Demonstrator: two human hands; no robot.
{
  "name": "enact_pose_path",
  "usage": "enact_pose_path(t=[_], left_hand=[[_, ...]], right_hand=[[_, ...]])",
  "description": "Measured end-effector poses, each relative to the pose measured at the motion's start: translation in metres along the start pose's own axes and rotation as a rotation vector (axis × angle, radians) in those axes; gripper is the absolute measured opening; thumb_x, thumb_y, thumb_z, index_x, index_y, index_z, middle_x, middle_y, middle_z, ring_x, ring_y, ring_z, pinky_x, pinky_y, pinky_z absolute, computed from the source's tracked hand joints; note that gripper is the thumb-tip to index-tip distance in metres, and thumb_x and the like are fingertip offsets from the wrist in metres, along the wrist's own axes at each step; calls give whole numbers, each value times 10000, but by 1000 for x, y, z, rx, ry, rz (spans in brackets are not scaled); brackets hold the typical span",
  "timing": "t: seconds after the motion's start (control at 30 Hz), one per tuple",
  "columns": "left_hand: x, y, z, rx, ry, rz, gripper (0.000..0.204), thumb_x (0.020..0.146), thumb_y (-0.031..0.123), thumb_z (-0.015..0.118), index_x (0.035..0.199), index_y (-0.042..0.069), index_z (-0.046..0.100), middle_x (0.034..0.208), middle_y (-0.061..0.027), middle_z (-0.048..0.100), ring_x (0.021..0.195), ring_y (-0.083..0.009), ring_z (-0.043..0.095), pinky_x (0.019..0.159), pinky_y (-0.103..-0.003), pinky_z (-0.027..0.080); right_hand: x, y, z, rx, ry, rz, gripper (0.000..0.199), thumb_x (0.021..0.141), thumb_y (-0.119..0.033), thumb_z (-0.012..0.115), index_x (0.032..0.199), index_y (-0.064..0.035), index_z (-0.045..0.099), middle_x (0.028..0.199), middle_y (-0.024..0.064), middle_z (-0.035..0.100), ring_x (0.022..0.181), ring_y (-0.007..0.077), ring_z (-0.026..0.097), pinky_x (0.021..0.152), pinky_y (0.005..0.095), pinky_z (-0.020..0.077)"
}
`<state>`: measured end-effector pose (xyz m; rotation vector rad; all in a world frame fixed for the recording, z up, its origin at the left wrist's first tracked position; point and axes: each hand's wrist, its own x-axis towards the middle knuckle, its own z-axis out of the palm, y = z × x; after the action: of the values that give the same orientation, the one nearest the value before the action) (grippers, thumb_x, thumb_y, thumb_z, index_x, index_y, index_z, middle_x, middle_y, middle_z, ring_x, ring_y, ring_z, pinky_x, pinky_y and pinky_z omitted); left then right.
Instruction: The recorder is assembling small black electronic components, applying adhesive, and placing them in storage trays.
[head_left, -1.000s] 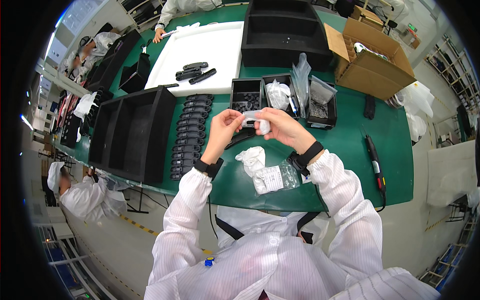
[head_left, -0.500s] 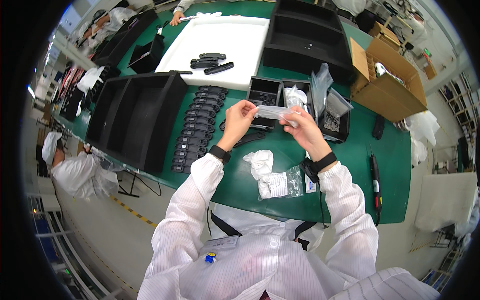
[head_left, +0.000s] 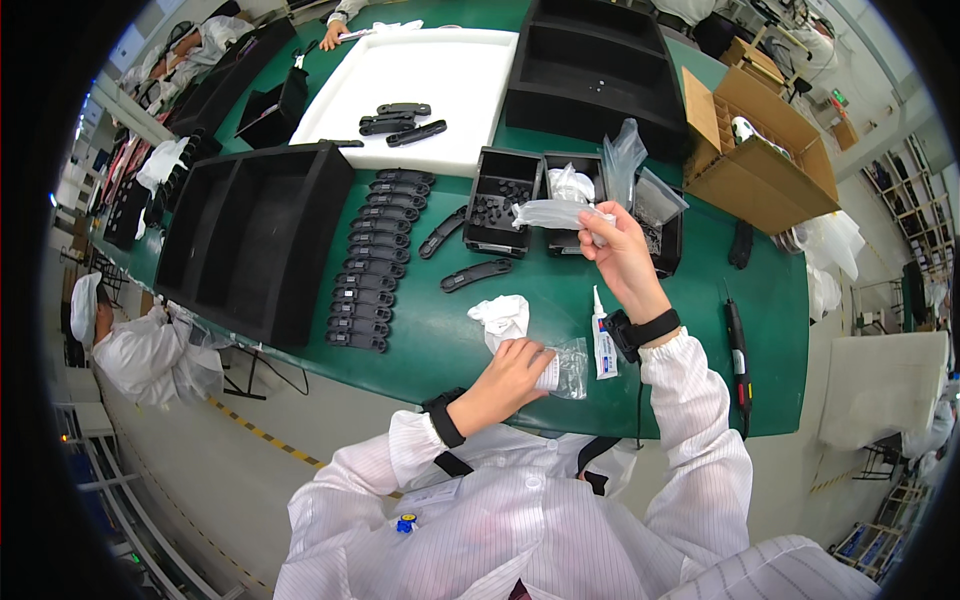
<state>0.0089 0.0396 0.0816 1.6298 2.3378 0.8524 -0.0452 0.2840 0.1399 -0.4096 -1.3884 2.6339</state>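
My right hand (head_left: 620, 250) pinches a narrow folded clear plastic bag (head_left: 552, 214) above the small black bins. Lower on the green table, my left hand (head_left: 507, 380) has its fingers closed over the labelled end of a flat clear plastic bag (head_left: 572, 370), and covers part of it. Just beyond that hand lies a crumpled white cloth-like piece (head_left: 502, 316). A white tube with a pointed nozzle (head_left: 604, 338) rests to the right of the flat bag. Two loose black curved parts (head_left: 476, 275) lie left of the bins, beside a column of similar black parts (head_left: 374, 253).
Black divided trays (head_left: 262, 250) stand at left and far right. A white foam tray (head_left: 455, 75) carries several black parts. Bins (head_left: 497, 245) hold small pieces and bags. A cardboard box (head_left: 765, 185) and electric screwdriver (head_left: 738, 360) sit right. Another person's hand (head_left: 333, 36) is at the far edge.
My left hand has let go of the folded bag and moved down toward me onto the flat labelled bag. My right hand keeps the folded bag. The view has shifted slightly.
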Motion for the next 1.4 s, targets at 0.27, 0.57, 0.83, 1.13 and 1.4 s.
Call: enact_pose_path(t=[0.27, 0.57, 0.83, 1.13, 1.4], left_hand=[[-11, -22, -9, -1682, 343, -634, 509, 1029, 280, 382, 1393, -75, 413, 1318, -203, 575, 1163, -315, 615, 1006, -421, 484], [-3, -12, -18, -1839, 292, -478, 617, 1004, 368, 449, 1453, -35, 321, 1354, -215, 537, 1190, -356, 592, 1028, -445, 467], [-2, 1, -28, -1623, 248, -435, 670, 879, 149, 677, 1430, -23, 336, 1333, -216, 552, 1188, -352, 598, 1021, -435, 481], [4, -15, 11, -923, 153, -450, 515, 858, 106, 679, 1320, -25, 491, 1073, -98, 632, 994, -180, 627, 868, -312, 498], [23, -26, -18, -636, 396, -275, 445, 866, 173, 742, 1245, -5, 592, 1164, -113, 649, 1105, -188, 627, 931, -321, 504]], right_hand=[[-5, -6, -4, 40, 27, -66, 167, 899, -65, 678, 928, -71, 513, 763, 34, 581, 655, 107, 560, 551, 243, 431], [-9, -5, -7, 69, 16, -54, 181, 894, -56, 687, 934, -68, 511, 776, 37, 584, 665, 108, 565, 551, 248, 434], [-13, -5, -9, 70, 16, -55, 173, 901, -55, 681, 941, -66, 513, 790, 33, 585, 681, 107, 571, 555, 244, 436], [-1, -1, 6, 66, -94, -79, 176, 946, -103, 614, 1073, -15, 530, 897, 98, 640, 755, 151, 612, 711, 291, 501], [17, 12, 24, -129, -189, -94, 249, 960, -95, 601, 1166, 36, 550, 1058, 166, 668, 962, 224, 686, 878, 324, 545]])
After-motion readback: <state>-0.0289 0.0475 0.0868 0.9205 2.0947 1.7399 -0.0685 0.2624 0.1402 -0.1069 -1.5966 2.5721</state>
